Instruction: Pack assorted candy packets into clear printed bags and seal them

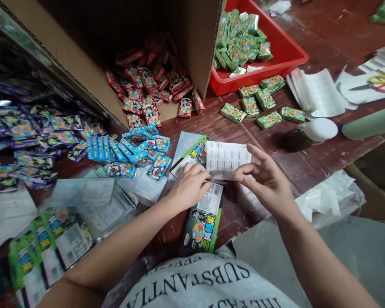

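Observation:
A white sheet of round printed stickers (pixel 228 159) is held up between my hands. My left hand (pixel 190 185) has its fingers closed at the sheet's lower left corner, above a printed card. My right hand (pixel 267 182) pinches the sheet's lower right part, its index finger raised along the right edge. Beneath them lies a black and green printed candy package card (pixel 201 226) with a white barcode panel; another green-edged card (pixel 195 149) sits partly behind my left hand. Small blue candy boxes (pixel 125 149) stand and lie to the left.
A cardboard box (pixel 208 51) on its side spills red candy boxes (pixel 149 92). Green boxes fill a red bin (pixel 288 62) and lie before it. Purple boxes (pixel 22 128) heap at left. At right are a white-capped bottle (pixel 321 129), scissors (pixel 377 83) and paper sheets (pixel 321 92).

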A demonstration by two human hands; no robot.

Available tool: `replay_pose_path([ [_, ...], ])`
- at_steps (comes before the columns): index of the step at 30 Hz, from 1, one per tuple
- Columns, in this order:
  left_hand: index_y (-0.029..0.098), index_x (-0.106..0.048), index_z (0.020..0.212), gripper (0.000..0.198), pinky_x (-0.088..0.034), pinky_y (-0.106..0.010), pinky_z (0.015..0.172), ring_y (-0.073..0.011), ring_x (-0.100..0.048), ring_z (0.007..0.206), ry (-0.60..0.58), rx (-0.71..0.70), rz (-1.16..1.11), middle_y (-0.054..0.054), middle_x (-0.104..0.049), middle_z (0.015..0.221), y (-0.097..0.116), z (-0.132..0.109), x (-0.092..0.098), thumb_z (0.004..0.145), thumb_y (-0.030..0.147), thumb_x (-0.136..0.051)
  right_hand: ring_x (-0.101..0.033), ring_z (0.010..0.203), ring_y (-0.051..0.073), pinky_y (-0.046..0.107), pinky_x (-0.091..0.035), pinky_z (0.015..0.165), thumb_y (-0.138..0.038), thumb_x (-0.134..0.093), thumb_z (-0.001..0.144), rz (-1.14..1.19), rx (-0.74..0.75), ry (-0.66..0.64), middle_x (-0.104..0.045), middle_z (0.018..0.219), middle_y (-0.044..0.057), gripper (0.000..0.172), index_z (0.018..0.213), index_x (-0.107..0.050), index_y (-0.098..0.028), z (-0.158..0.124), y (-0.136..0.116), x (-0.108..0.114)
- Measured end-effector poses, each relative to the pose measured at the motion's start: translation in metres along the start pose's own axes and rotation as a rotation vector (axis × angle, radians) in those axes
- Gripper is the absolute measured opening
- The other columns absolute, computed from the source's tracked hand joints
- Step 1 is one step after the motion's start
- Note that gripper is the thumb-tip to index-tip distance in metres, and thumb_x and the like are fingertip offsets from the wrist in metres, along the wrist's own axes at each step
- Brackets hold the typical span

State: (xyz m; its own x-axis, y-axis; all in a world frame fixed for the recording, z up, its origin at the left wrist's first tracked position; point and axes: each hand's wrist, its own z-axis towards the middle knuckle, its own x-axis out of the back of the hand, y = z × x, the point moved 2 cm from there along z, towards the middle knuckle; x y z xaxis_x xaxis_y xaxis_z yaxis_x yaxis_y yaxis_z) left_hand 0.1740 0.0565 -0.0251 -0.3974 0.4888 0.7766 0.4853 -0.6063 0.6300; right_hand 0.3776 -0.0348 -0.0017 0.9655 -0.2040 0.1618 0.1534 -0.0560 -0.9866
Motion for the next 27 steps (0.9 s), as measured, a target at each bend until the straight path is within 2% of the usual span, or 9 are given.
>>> replay_pose_path([
  [3,0.020,-0.072,0.091,0.009,-0.050,-0.044,0.096,-0.0228,-0.063,0.101,-0.063,0.094,-0.389,-0.005,-0.071,0.100,-0.002,-0.002,0.007,0.085,0.027,-0.073,-0.071,0.091,0.024,0.049,-0.061,0.090,-0.042,-0.074,0.089,0.052,-0.028,-0.031,-0.069,0.095,0.003,0.077,0.153,-0.030,-0.038,-0.008,0.002,-0.011],
  [5,0.019,-0.072,0.091,0.012,-0.055,-0.038,0.087,-0.0183,-0.068,0.090,-0.163,0.174,-0.712,-0.004,-0.073,0.094,-0.002,-0.005,0.012,0.082,0.026,-0.076,-0.071,0.093,0.023,0.048,-0.062,0.088,-0.042,-0.075,0.088,0.100,-0.027,-0.070,-0.068,0.104,0.003,0.086,0.155,-0.023,-0.040,-0.011,0.002,-0.018],
  [7,0.017,-0.073,0.091,0.016,-0.057,-0.034,0.079,-0.0160,-0.070,0.081,-0.214,0.248,-0.905,-0.004,-0.075,0.088,0.000,-0.009,0.015,0.079,0.026,-0.078,-0.070,0.090,0.021,0.046,-0.064,0.085,-0.043,-0.075,0.088,0.124,-0.016,-0.094,-0.064,0.115,0.004,0.092,0.157,-0.014,-0.044,-0.015,0.002,-0.025],
  [11,0.017,-0.076,0.090,0.019,-0.058,-0.034,0.080,-0.0165,-0.072,0.081,-0.129,0.306,-0.943,-0.005,-0.078,0.089,0.001,-0.023,0.013,0.074,0.027,-0.081,-0.069,0.082,0.018,0.045,-0.067,0.081,-0.041,-0.072,0.090,0.005,0.065,-0.032,-0.054,0.134,0.007,0.095,0.158,-0.006,-0.050,-0.029,0.004,-0.038],
  [15,0.018,-0.075,0.096,0.024,-0.059,-0.033,0.082,-0.0158,-0.072,0.084,-0.058,0.295,-0.966,-0.004,-0.078,0.094,0.002,-0.035,0.009,0.075,0.027,-0.081,-0.070,0.091,0.021,0.048,-0.064,0.091,-0.035,-0.068,0.094,-0.162,0.190,0.098,-0.050,0.139,0.009,0.087,0.158,-0.012,-0.050,-0.038,0.007,-0.046],
  [20,0.018,-0.073,0.098,0.025,-0.059,-0.033,0.080,-0.0154,-0.072,0.083,-0.020,0.286,-0.984,-0.005,-0.077,0.093,0.000,-0.046,0.011,0.077,0.030,-0.079,-0.070,0.084,0.018,0.043,-0.067,0.083,-0.045,-0.073,0.089,0.012,0.068,-0.018,-0.048,0.141,0.008,0.099,0.158,-0.002,-0.049,-0.033,0.009,-0.053],
  [24,0.017,-0.074,0.097,0.025,-0.058,-0.032,0.081,-0.0150,-0.071,0.083,-0.045,0.311,-0.994,-0.005,-0.077,0.094,-0.003,-0.050,0.016,0.077,0.030,-0.080,-0.071,0.088,0.019,0.045,-0.065,0.090,-0.039,-0.073,0.090,-0.012,0.105,0.011,-0.049,0.142,0.008,0.096,0.158,-0.006,-0.050,-0.036,0.006,-0.058],
  [27,0.016,-0.075,0.090,0.019,-0.056,-0.031,0.081,-0.0144,-0.070,0.081,-0.016,0.322,-0.989,-0.005,-0.077,0.091,-0.003,-0.047,0.020,0.082,0.033,-0.076,-0.071,0.084,0.017,0.042,-0.066,0.086,-0.038,-0.075,0.088,0.024,0.092,-0.013,-0.047,0.143,0.008,0.099,0.158,-0.007,-0.049,-0.032,0.002,-0.060],
])
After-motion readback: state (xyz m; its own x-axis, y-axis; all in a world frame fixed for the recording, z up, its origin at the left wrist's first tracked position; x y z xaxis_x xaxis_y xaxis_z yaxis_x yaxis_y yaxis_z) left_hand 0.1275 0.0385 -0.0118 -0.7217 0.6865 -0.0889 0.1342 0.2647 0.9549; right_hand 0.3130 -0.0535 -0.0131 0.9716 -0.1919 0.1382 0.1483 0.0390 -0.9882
